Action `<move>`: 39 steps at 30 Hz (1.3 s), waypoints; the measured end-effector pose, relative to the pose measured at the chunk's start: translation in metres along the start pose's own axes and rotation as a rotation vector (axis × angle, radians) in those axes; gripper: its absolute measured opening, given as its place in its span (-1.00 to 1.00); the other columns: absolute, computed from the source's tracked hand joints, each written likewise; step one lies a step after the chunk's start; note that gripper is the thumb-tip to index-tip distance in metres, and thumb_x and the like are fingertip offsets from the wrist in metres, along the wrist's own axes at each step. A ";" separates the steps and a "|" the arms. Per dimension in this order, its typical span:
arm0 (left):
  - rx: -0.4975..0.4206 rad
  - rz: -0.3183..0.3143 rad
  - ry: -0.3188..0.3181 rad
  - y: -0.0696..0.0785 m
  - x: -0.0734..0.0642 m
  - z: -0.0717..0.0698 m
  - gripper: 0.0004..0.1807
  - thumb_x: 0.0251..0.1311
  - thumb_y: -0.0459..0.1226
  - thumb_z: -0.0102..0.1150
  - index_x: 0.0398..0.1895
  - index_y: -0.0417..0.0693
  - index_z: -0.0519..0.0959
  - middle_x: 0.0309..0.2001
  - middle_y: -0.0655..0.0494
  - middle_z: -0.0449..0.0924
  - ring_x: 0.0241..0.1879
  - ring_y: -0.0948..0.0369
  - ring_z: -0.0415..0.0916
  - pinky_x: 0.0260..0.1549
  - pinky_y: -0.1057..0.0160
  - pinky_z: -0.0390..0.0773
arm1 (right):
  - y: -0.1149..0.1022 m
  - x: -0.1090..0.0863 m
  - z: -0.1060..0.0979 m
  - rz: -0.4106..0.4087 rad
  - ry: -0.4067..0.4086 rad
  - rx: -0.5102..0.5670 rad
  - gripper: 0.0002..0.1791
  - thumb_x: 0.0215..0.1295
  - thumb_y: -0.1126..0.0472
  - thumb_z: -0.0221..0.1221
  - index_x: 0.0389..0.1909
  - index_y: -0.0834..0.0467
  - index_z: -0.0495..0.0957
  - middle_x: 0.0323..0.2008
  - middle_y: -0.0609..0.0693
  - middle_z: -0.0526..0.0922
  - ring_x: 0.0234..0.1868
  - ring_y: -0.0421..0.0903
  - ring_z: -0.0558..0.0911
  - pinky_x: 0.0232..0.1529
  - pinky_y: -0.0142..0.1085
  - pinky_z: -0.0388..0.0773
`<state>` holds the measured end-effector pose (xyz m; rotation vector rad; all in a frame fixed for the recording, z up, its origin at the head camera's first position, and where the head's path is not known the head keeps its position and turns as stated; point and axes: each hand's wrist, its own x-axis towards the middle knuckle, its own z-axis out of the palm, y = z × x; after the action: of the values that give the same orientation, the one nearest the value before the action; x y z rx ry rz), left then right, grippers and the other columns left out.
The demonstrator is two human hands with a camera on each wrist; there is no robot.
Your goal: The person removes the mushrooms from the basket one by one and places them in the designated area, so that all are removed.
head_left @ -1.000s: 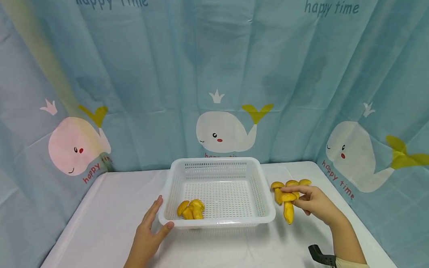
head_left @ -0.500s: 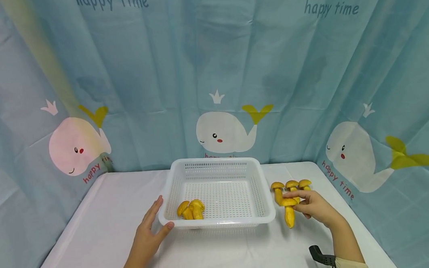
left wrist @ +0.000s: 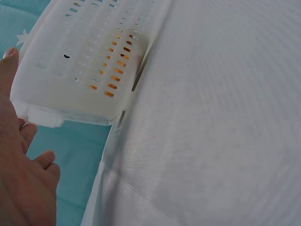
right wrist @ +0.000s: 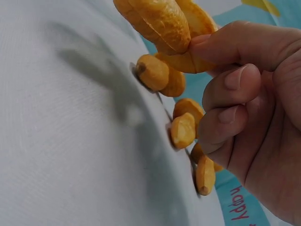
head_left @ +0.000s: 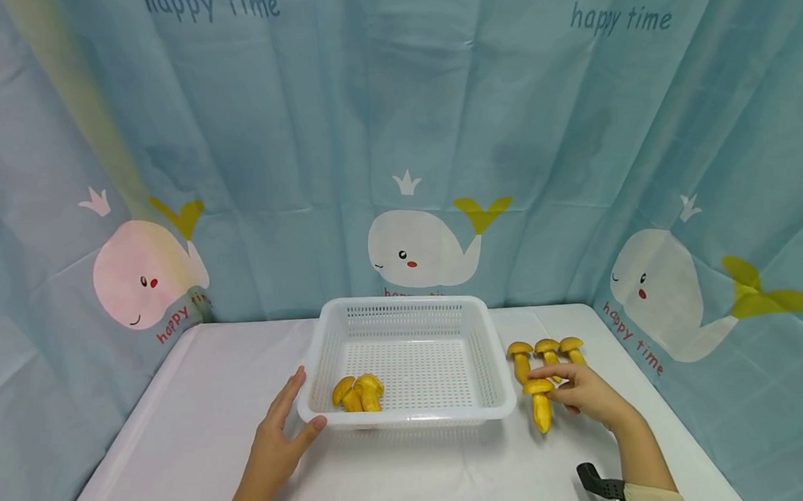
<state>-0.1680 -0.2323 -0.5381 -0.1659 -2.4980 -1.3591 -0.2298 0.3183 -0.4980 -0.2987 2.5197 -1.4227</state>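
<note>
A yellow mushroom [head_left: 541, 411] is pinched at the cap between thumb and fingers of my right hand [head_left: 589, 398], its stem pointing down and toward me. In the right wrist view, the mushroom [right wrist: 157, 26] is raised off the cloth, and the last fingers curl beneath. My left hand [head_left: 275, 445] rests with extended fingers along the left side of a white perforated plastic basket [head_left: 410, 416], thumb at its front corner. Two yellow mushrooms [head_left: 370, 394] lie inside the basket at its front left. Through the basket's slots [left wrist: 118, 70], orange-yellow shows in the left wrist view.
Three more yellow mushrooms [head_left: 521, 361] lie in a row on the white-covered table [head_left: 414, 484], right of the basket and beyond my right hand. A blue curtain [head_left: 287, 150] with whale prints hangs close behind the table and along both sides.
My right hand has drawn the pinched mushroom slightly toward me, away from the row of three, which now shows more fully. The left hand and the basket have stayed in place.
</note>
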 end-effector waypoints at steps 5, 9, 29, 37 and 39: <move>-0.001 -0.002 0.001 0.001 -0.002 0.000 -0.08 0.24 -0.08 0.43 0.62 0.34 0.15 0.61 0.23 0.08 0.58 -0.15 0.03 0.37 -0.45 0.19 | 0.008 0.000 0.003 -0.007 -0.014 -0.009 -0.54 0.25 0.37 0.27 0.19 0.10 0.66 0.23 0.27 0.58 -0.72 -0.22 0.31 -0.71 -0.39 0.35; 0.003 0.000 -0.001 0.002 -0.003 0.000 -0.08 0.25 -0.08 0.43 0.62 0.33 0.16 0.61 0.20 0.09 0.58 -0.15 0.04 0.37 -0.45 0.19 | 0.013 0.001 0.005 0.006 -0.019 -0.003 -0.54 0.26 0.36 0.27 0.19 0.09 0.66 0.22 0.25 0.58 -0.72 -0.21 0.31 -0.70 -0.39 0.36; 0.004 0.018 0.008 0.000 0.002 0.000 -0.07 0.25 -0.09 0.42 0.62 0.36 0.14 0.62 0.19 0.07 0.57 -0.19 0.03 0.36 -0.45 0.19 | 0.017 0.009 0.009 0.030 -0.033 -0.034 -0.55 0.26 0.32 0.31 0.20 0.11 0.66 0.11 0.14 0.66 -0.69 -0.19 0.37 -0.66 -0.39 0.42; -0.004 0.011 0.003 -0.001 0.001 0.000 -0.06 0.23 -0.08 0.44 0.61 0.40 0.13 0.62 0.19 0.07 0.58 -0.16 0.02 0.36 -0.46 0.18 | 0.017 0.007 0.008 0.041 -0.055 -0.049 -0.53 0.28 0.29 0.33 0.22 0.08 0.64 0.09 0.14 0.64 -0.66 -0.18 0.40 -0.63 -0.38 0.44; -0.003 0.007 0.002 -0.001 0.001 0.000 -0.06 0.24 -0.07 0.43 0.61 0.41 0.13 0.62 0.20 0.07 0.59 -0.16 0.02 0.36 -0.47 0.18 | 0.017 0.006 0.007 0.041 -0.063 -0.050 -0.52 0.27 0.29 0.34 0.24 0.08 0.63 0.07 0.14 0.65 -0.65 -0.17 0.41 -0.62 -0.37 0.45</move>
<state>-0.1692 -0.2334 -0.5386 -0.1741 -2.4919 -1.3591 -0.2348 0.3191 -0.5164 -0.2935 2.4989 -1.3163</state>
